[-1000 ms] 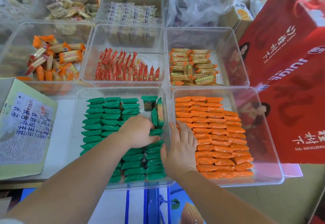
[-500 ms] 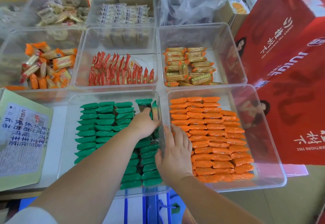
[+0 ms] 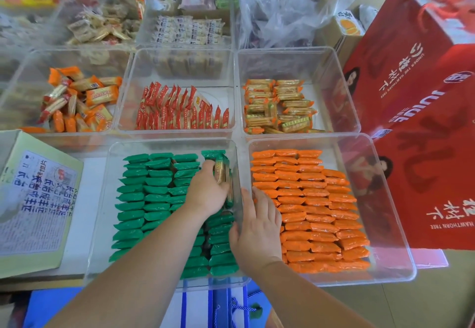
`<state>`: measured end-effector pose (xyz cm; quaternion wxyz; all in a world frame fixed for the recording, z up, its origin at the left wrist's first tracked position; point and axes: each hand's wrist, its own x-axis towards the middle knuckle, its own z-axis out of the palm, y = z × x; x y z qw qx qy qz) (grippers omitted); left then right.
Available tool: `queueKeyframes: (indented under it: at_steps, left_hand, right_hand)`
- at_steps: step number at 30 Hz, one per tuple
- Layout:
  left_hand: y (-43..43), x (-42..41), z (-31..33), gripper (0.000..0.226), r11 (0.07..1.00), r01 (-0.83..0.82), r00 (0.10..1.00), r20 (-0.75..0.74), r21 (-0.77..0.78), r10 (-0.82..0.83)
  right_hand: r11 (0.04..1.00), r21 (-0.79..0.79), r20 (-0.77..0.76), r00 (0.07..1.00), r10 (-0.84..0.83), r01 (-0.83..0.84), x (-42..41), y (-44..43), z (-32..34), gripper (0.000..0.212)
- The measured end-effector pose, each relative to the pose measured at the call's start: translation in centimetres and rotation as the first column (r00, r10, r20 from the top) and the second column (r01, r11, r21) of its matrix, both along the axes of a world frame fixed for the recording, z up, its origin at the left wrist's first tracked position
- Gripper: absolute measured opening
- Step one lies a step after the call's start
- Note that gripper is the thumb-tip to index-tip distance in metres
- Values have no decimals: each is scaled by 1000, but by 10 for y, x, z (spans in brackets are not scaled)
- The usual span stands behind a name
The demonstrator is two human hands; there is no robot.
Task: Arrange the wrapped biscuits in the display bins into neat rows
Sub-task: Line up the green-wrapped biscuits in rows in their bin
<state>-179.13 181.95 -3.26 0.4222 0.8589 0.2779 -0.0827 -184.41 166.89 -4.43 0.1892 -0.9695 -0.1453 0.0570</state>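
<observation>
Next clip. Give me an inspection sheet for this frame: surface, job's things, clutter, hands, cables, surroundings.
Surface: white counter, mostly covered by clear bins.
Job's things: green biscuits in rows in the near left bin, a few on-edge packets at its far right; orange biscuits in rows in the near right bin.
Clutter: printed carton at left; crumpled plastic bag at the back.
Hands: left hand grips the on-edge packets; right hand lies flat across the wall between the two near bins.
Cables: nothing seen.
Surroundings: red juice boxes at right; further bins of loose snacks behind.
</observation>
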Motion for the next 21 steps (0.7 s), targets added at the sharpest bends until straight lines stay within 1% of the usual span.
queueKeyframes:
  at_steps: [4, 6, 7, 9, 10, 12, 14, 15, 16, 18, 19, 20, 21]
  left_hand:
    - [9, -26, 31, 43, 971, -179, 980, 63, -156, 191]
    - [12, -44, 44, 43, 949, -224, 967, 68, -222, 244]
    - [13, -54, 49, 40, 941, -228, 965, 73, -250, 253]
    - [13, -72, 59, 34, 923, -239, 961, 62, -303, 269]
    - [12, -80, 63, 31, 913, -242, 962, 43, -329, 271]
    - [10, -94, 67, 26, 892, -229, 967, 11, -391, 253]
    - [9, -105, 67, 16, 845, -261, 956, -1, -467, 294]
    - [8, -109, 67, 9, 806, -303, 938, -10, -509, 347]
    - [6, -113, 67, 9, 762, -346, 915, -18, -547, 403]
    - [2, -120, 67, 22, 701, -415, 864, -10, -579, 503]
    - [-1, -123, 67, 27, 701, -432, 846, 13, -567, 532]
    - [-5, -125, 67, 30, 726, -431, 842, 52, -536, 538]
    - [-10, -127, 68, 32, 774, -406, 852, 104, -486, 513]
  right_hand:
    - [1000, -3, 6, 1000, 13, -13, 1, 0, 2, 78]
    - [999, -18, -5, 999, 42, -42, 2, 0, 6, 88]
    - [996, -36, 10, 997, 82, -82, 4, 0, 9, 95]
    - [970, -49, 92, 966, 243, -239, 6, 2, 18, 104]
    - [940, -36, 131, 930, 342, -340, 7, 4, 24, 104]
    - [852, 24, 179, 841, 511, -523, 8, 7, 32, 92]
    - [783, 126, 160, 791, 590, -609, 9, 9, 39, 77]
    - [770, 169, 151, 788, 597, -615, 9, 8, 42, 72]
    - [767, 200, 151, 792, 591, -610, 8, 8, 45, 68]
    - [779, 257, 111, 818, 564, -572, 2, 8, 52, 64]
    - [796, 295, 57, 842, 537, -528, -2, 9, 55, 63]
    - [819, 338, -14, 868, 496, -463, -7, 11, 58, 62]
    - [843, 382, -80, 895, 439, -379, -12, 14, 61, 60]
